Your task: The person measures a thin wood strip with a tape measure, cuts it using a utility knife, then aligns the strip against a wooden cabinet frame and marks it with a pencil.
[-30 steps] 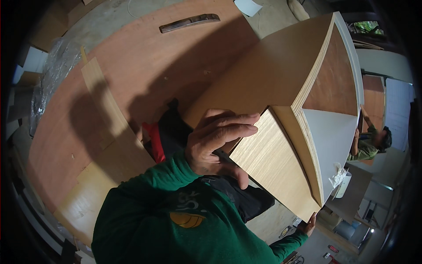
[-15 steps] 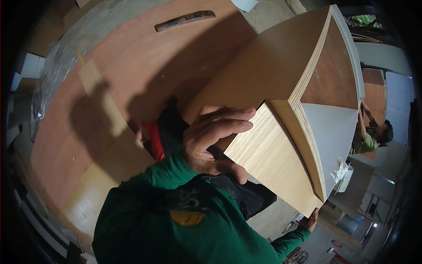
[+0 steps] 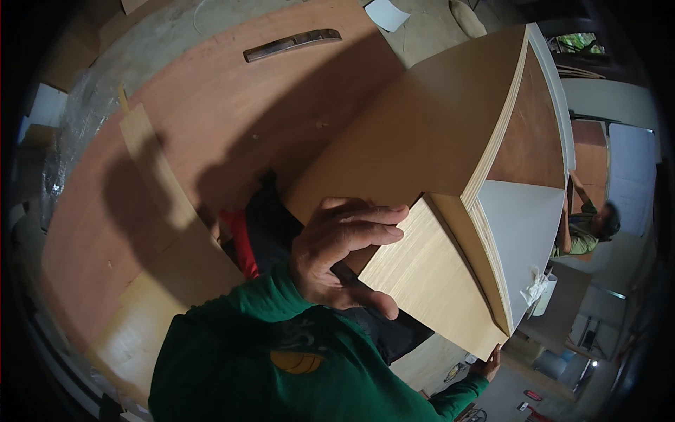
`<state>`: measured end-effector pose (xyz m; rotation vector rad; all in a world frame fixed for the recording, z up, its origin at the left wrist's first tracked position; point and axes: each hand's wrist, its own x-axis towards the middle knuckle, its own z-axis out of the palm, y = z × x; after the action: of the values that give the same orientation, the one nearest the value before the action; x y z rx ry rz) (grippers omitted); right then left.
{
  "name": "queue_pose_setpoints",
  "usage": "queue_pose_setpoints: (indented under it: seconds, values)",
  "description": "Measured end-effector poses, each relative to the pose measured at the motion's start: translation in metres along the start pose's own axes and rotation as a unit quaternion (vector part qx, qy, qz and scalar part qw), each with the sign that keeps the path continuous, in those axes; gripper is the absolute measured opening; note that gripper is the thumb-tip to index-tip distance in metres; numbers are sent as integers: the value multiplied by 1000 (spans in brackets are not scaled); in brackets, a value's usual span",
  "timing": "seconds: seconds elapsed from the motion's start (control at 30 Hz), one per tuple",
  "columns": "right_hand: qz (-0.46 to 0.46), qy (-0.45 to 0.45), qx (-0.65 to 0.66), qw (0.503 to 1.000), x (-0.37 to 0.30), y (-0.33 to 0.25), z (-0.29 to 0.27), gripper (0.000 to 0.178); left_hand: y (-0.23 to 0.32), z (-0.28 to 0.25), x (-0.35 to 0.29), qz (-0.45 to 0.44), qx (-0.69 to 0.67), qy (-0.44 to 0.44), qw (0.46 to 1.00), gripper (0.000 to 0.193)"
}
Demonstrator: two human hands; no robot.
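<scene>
The left hand (image 3: 336, 257) stood at the near end of the board (image 3: 429, 278), its thumb wide apart from the fingers, the fingertips over the upper part of that end and the thumb at the lower corner; whether they pressed or clamped on it, I could not tell. The right hand (image 3: 487, 364) was at the board's far corner, low on the right, its fingertips up against the edge and close together, though the grip itself was too small to make out. The board, pale with a straight grain, lay slanted between the two hands, along the brown lip (image 3: 467, 250) of the big box (image 3: 415, 126). Layered ply edges (image 3: 499, 133) ran down the box, and beyond them were a reddish panel (image 3: 534, 133) and a grey panel (image 3: 517, 225). A white rag (image 3: 534, 287) sat near the lower part of the grey panel, just beside a white tub (image 3: 545, 295). Both forearms wore green sleeves (image 3: 249, 302). On the left a large reddish sheet (image 3: 211, 112) spread out, with a dark bar (image 3: 292, 46) near its upper edge, a pale strip (image 3: 151, 155) across it and a broad shadow over it; clear wrap (image 3: 74, 141) lay crumpled past its left edge. At the right a co-worker (image 3: 583, 235) had raised arms by the box's far side
</scene>
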<state>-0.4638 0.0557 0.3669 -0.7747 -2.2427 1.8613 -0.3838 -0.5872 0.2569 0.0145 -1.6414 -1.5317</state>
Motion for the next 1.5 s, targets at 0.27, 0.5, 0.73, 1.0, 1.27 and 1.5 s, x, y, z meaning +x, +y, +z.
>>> queue_pose_setpoints:
  seconds: [0.27,0.5,0.73,1.0,1.27,1.5]
  values:
    - [-5,-5,7,1000,4,-1,1,50,-17,-13,21,95,76,-113,986,68]
    - [-12,20,-15,1000,0,-1,4,52,-18,-10,26,87,70,-113,987,74]
    - [-28,27,-49,998,4,0,1,48,-27,-9,25,86,18,-85,992,79]
    - [-20,9,-30,999,5,3,-3,52,-30,-19,25,81,-22,-125,989,77]
    - [-31,23,-41,998,5,4,1,56,-21,-16,24,61,-4,-126,990,55]
    - [-64,11,-9,998,14,13,-11,53,-26,-20,31,105,29,-156,982,66]
